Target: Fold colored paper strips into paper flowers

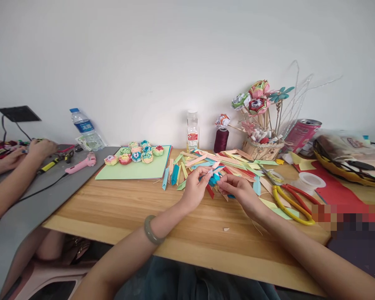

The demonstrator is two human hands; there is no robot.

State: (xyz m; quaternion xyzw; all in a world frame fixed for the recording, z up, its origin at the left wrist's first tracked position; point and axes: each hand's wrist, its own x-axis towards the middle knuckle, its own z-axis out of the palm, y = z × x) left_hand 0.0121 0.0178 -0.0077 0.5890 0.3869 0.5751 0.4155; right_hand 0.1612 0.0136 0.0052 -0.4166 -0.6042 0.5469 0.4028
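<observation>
Above the front of a pile of folded paper strips (237, 158), my left hand (196, 186) pinches a small blue folded paper piece (213, 179), with a pale strip at its top. My right hand (240, 191) grips the same piece from the right, its thumb and fingertips at the lower edge. Both hands are closed and nearly touch. Several finished paper flowers (136, 157) lie on green paper sheets (128, 172) to the left of the pile. Thin thread hangs below my right hand.
Yellow-handled scissors (287, 208) and red-handled pliers (300, 198) lie right of the hands. Behind stand a clear bottle (192, 133), a maroon thread spool (221, 141) and a flower basket (262, 149). Another person's hands (41, 149) work at the grey table (65, 177).
</observation>
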